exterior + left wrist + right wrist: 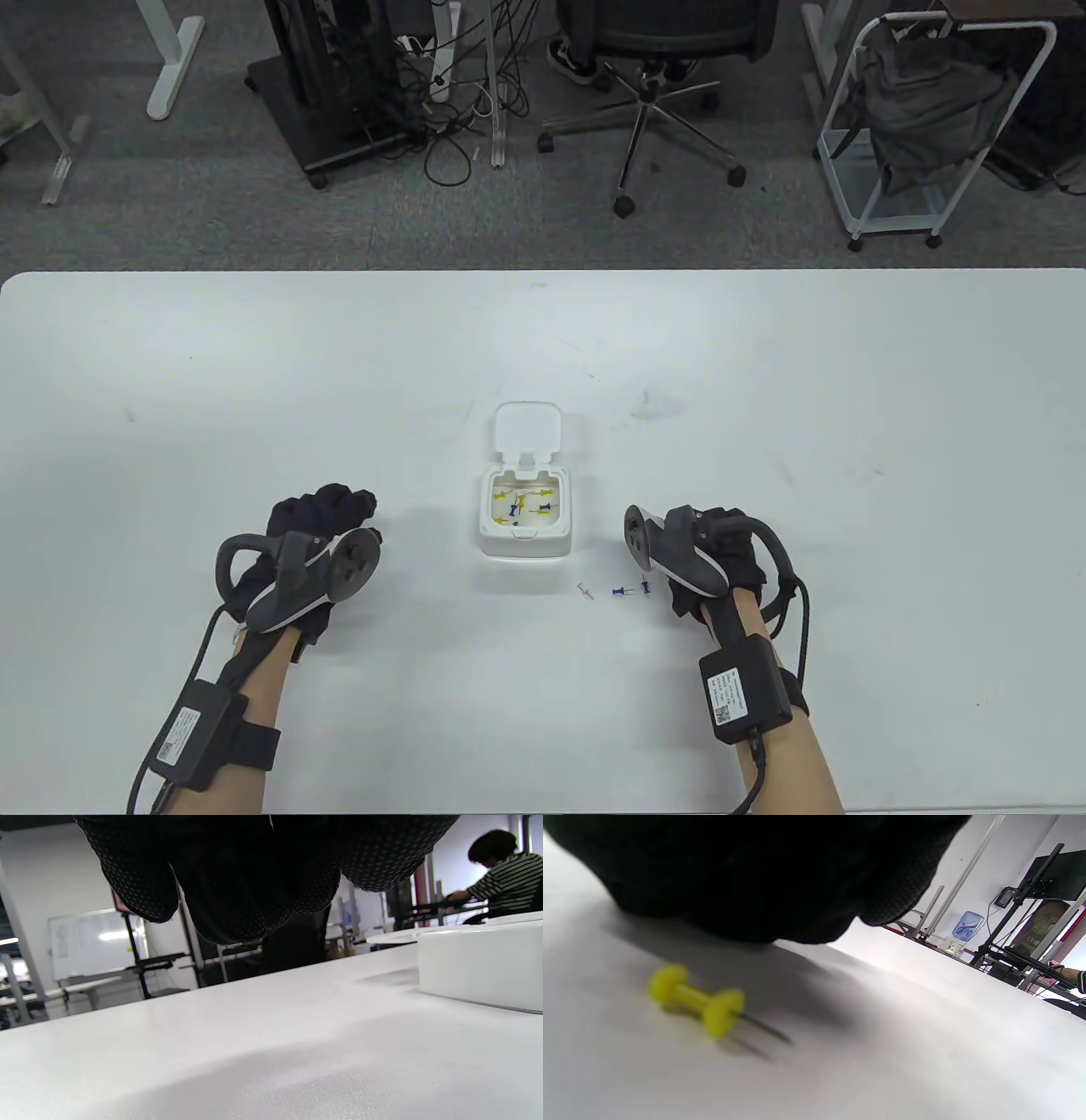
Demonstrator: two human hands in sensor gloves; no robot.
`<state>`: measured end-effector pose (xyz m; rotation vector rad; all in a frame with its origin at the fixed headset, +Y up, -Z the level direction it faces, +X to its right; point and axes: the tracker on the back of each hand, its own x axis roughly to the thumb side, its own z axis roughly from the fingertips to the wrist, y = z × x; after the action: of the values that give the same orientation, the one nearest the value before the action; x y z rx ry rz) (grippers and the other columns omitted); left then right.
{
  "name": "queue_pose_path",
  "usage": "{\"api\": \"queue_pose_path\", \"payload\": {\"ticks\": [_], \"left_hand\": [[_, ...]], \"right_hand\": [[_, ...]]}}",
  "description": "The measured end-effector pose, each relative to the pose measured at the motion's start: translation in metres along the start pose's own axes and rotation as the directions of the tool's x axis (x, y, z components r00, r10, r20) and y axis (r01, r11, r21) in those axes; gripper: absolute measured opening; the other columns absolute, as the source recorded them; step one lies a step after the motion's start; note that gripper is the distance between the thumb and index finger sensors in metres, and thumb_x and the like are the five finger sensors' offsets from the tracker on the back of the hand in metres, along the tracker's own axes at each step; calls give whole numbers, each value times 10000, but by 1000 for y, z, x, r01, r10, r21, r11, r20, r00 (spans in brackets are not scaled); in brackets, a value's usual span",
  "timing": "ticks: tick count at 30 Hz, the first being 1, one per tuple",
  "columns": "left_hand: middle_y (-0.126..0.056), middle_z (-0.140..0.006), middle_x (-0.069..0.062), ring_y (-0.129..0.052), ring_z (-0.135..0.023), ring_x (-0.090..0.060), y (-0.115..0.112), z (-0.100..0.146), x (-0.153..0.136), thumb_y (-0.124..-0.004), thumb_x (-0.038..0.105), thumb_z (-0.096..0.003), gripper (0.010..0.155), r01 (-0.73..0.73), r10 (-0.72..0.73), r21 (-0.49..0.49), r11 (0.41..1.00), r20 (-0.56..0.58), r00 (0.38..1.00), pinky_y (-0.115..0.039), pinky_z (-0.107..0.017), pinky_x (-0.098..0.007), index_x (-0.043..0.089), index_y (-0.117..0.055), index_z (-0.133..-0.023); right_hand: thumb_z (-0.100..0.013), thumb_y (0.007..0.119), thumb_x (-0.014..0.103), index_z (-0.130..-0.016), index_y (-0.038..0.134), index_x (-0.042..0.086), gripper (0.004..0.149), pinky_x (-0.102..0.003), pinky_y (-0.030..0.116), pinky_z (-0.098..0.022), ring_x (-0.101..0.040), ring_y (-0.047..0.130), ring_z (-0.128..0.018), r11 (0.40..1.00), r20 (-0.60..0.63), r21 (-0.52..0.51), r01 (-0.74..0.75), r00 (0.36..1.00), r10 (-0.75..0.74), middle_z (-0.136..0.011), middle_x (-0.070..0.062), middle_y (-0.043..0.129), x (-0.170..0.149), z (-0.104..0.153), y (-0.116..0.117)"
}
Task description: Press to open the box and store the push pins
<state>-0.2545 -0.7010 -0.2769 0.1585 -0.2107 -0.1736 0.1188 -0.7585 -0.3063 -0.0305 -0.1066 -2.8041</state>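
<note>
Box (524, 518) is open w/ pins inside; right hand (708, 560), grip hidden, hovers over yellow pin (698, 1005); next, a careful pinch.

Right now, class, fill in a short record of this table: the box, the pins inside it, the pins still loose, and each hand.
box: white box near the table's middle, lid flipped open away from the person
pins in box: several yellow and blue push pins
loose pins: white pin and two blue pins on the table in front of the box; yellow pin lying under the right hand
left hand: on the table left of the box, holding nothing
right hand: right of the box, over the loose pins; grip hidden
</note>
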Motion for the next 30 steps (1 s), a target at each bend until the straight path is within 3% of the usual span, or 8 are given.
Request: {"api": "queue_pose_path", "payload": {"ticks": [9,13,21,30], "left_hand": [[-824,-1014,18,-986,-764,-183,-1,0,0,-700,501,-519,514,1,-1,-7,1000,-1,1000,-783,-738,-499,311,-735,-995],[-824,-1014,17,-985,-764,-183,-1,0,0,-699,501,-520,514,0,0,-8,1000,-3,1000,-783,-738,-500,308,-738,-995],[-822,-1016,18,-985,-767,-185,-1,-1,1,-699,502,-520,515,1,-1,-14,1000,0,1000,-782,-739,-499,310,-736,-997],[-822,-1017,17,-981,-772,-186,-1,-1,0,-696,503,-521,517,-1,1,-17,1000,-4,1000,-781,-740,-499,308,-736,-998]], "right_hand": [[-354,798,489,-721,799,344,395,-484,785,-675,-164,1006,-586,1000,-6,23,-7,1000,7,-630,131,981,1,-6,-3],[-351,800,489,-725,795,343,401,-486,783,-675,-166,1009,-585,998,-11,1,57,998,-57,-625,130,987,3,-12,-13],[-353,801,490,-735,789,343,409,-494,770,-685,-171,1003,-597,991,-5,-56,118,993,-119,-636,129,984,10,-26,-52],[-358,800,489,-738,785,349,406,-506,756,-696,-171,996,-617,987,52,-106,120,992,-115,-648,134,980,42,-34,-88]]}}
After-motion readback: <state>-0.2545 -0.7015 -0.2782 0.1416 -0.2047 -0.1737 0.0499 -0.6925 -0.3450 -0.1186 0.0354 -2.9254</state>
